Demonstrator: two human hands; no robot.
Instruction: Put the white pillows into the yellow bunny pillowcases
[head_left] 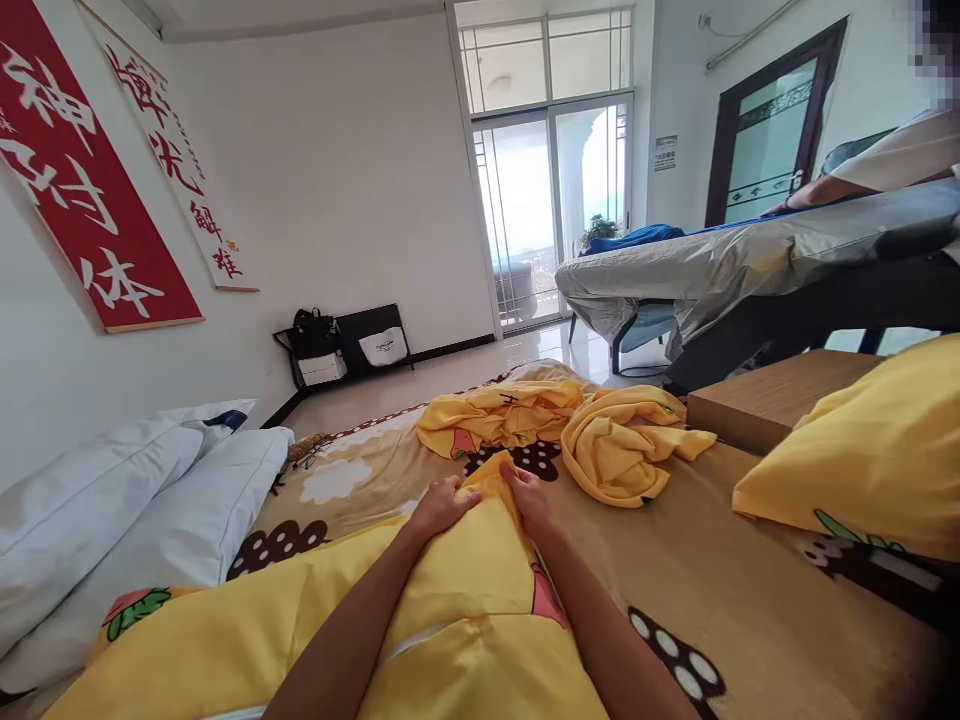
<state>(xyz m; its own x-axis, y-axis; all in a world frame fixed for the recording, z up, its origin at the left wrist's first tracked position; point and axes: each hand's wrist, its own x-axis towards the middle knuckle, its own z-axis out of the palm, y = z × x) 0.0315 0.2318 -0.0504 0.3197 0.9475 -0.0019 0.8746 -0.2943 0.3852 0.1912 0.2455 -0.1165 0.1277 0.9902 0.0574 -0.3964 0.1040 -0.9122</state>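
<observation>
A yellow pillowcase [480, 580] with a pink print on its right side stretches from my body to my hands. It appears filled near me and narrows toward its far end. My left hand [442, 508] is closed on the left side of that far end. At the right corner, my right hand [527, 495] pinches the cloth with its thumb on top. Another yellow pillow [247, 620] lies under and left of my left forearm. Just beyond my hands are two crumpled yellow cloths, one spread out [510, 412] and one bunched [619, 445].
White pillows [150, 500] are stacked at left on the patterned brown blanket [697, 560]. To the right are a yellow pillow [877, 440] and a wooden box [780, 395]. Behind them, a person's arm [847, 180] rests on a plastic-covered table [720, 265].
</observation>
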